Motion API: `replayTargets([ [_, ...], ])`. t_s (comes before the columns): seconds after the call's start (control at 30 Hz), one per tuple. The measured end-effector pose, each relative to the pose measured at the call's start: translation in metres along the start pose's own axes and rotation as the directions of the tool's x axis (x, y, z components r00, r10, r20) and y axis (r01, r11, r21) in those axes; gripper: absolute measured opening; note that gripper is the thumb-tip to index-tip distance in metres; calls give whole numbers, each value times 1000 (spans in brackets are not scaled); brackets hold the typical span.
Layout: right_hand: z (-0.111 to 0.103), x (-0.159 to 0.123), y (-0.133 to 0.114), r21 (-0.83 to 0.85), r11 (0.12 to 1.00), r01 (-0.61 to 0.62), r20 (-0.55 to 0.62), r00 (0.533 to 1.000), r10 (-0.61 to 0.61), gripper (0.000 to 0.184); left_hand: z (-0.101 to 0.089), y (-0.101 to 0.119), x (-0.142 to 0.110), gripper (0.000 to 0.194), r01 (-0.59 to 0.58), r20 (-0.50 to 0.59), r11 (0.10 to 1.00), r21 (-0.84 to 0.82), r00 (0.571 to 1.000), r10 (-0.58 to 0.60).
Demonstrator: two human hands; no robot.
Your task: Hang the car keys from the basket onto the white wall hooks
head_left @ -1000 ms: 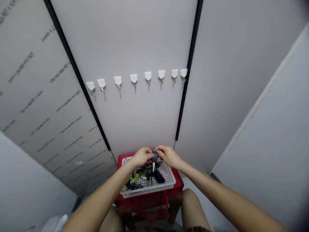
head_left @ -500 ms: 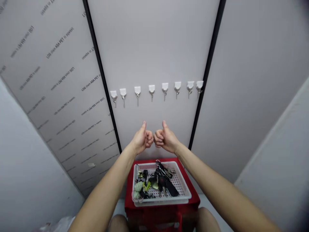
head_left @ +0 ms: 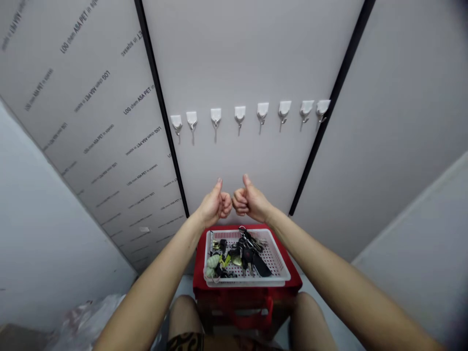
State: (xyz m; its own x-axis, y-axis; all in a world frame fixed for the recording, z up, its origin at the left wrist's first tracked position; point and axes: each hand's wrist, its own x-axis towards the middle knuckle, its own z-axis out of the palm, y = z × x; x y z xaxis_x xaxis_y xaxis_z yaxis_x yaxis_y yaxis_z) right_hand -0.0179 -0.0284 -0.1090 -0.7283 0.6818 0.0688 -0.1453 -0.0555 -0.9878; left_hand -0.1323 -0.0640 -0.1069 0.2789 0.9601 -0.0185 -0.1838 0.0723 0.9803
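Note:
My left hand (head_left: pixel 216 204) is curled into a fist with its thumb pointing up, and nothing shows in it. Facing it, my right hand (head_left: pixel 250 199) makes the same thumb-up fist, also holding nothing visible. The knuckles of both hands are close together above the far edge of a white plastic basket (head_left: pixel 280 256). Inside the basket lie several bunches of keys (head_left: pixel 250 241), a black strip-like fob (head_left: pixel 261 265) and a pale green ornament (head_left: pixel 212 265). Several white hooks (head_left: pixel 240 113) with metal prongs run in a row along the wall beyond my hands.
The basket stands on a red cloth-covered stool or box (head_left: pixel 296 280) between my knees. Black strips (head_left: pixel 161 97) divide the wall panels, and the left panel (head_left: pixel 109 146) carries printed lettering. Clear plastic bags (head_left: pixel 87 319) lie at the lower left.
The view has tilted down, so the hooks sit higher and farther apart in the picture and more of my knees shows. Both hands keep the same thumb-up pose.

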Motion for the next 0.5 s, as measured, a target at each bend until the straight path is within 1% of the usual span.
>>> replayTargets([
  [0.03,2,-1,11,-102,995,-13,-29,1000,10,54,-4,-8,-4,54,15,-51,998,66,999,-12],
  [0.07,3,-2,24,-235,971,-30,-61,998,16,52,-10,-19,-8,52,30,-108,987,161,994,-12],
  [0.1,4,-5,39,-385,922,-44,-83,996,13,48,-17,-31,-14,48,48,-169,957,286,986,1],
  [0.13,6,-8,55,-534,844,-45,-84,997,1,42,-25,-44,-20,43,71,-228,902,426,973,31],
  [0.17,7,-12,70,-668,744,-23,-54,998,-18,31,-32,-58,-26,35,99,-273,815,571,959,74],
  [0.2,8,-16,84,-777,629,21,2,1000,-31,21,-39,-72,-32,28,140,-307,713,687,946,110],
  [0.23,9,-20,96,-857,509,75,68,997,-32,21,-45,-84,-39,22,178,-323,620,764,938,129],
  [0.27,10,-23,106,-911,392,127,128,991,-22,28,-49,-95,-45,19,209,-330,546,811,935,132],
  [0.3,11,-25,114,-944,287,163,171,985,2,33,-51,-104,-50,20,230,-331,499,836,935,125],
  [0.33,11,-27,119,-964,201,176,186,982,32,35,-52,-110,-55,21,232,-324,473,850,938,121],
  [0.37,10,-27,122,-973,149,176,186,981,61,34,-51,-114,-59,23,221,-312,463,858,941,130],
  [0.4,9,-27,124,-975,136,174,186,980,78,32,-50,-116,-63,25,199,-299,462,864,942,154],
  [0.43,7,-27,124,-971,155,182,195,978,78,31,-47,-116,-66,27,169,-282,469,867,942,182],
  [0.5,0,-28,121,-944,247,220,236,971,37,30,-42,-114,-70,28,121,-259,507,853,943,210],
])
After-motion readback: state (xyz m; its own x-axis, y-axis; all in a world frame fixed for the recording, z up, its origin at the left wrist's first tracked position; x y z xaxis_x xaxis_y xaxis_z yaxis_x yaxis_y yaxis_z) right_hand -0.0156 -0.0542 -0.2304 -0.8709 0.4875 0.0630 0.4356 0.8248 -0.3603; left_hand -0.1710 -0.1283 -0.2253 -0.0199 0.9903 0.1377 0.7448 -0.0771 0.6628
